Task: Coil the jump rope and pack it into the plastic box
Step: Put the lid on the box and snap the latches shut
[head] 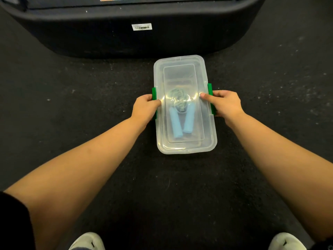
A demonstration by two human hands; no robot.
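- Status: the rope is already inside the box. You can see it through the clear lid, with the cord bundled near the middle and the two blue handles side by side, pointing toward you.
- The lid sits on the box and covers it fully. Coiling and packing therefore appear complete.
- Remaining work, as a judgement: secure the two green latches, one on each long side. Whether either latch is already snapped home cannot be told from this view.
- Left hand: it is closed around the left latch and the box edge, thumb on the lid rim, fingers curled under the side.
- Right hand: it grips the right latch and the box edge in the same way, thumb resting on top of the lid.
- Position: the box lies on the dark floor directly between your hands, long axis running away from you. The rope is under the lid, between your two thumbs and slightly nearer to you.
- A large black object stands on the floor just beyond the far end of the box, apart from it.
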